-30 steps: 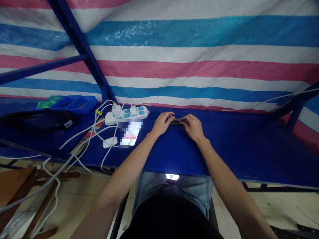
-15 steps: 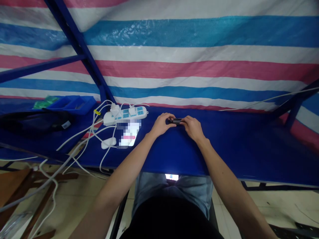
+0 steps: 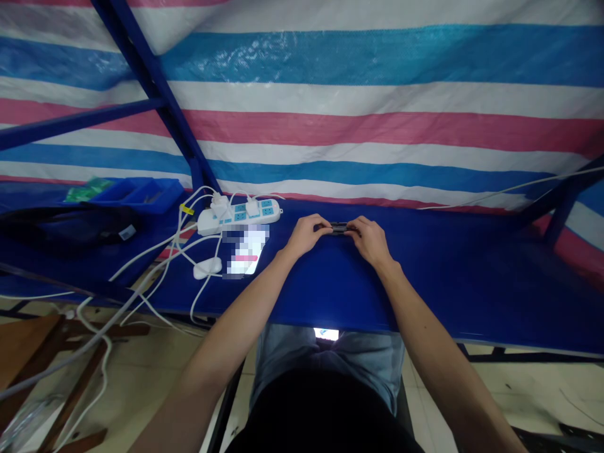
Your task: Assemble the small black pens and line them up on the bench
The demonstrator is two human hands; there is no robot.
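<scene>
A small, dark, elongated object (image 3: 338,228) lies across the gap between my hands, low over the blue tabletop; its exact kind is too small to make out. My left hand (image 3: 306,234) pinches its left end between thumb and fingers. At the other end, my right hand (image 3: 370,238) grips it the same way. The fingertips cover both ends, so only the middle stretch shows.
On the blue table (image 3: 340,283), a white power strip (image 3: 240,217) with plugs stands left of my hands, near a lit phone (image 3: 248,251) and a white adapter (image 3: 207,268). White cables trail off the front edge. Further left are a blue tray (image 3: 141,194) and a dark bag (image 3: 70,226).
My right hand has shifted slightly right and its fingers have moved toward the object's end, so more of the dark object's middle shows between the hands. The left hand stays nearly in place.
</scene>
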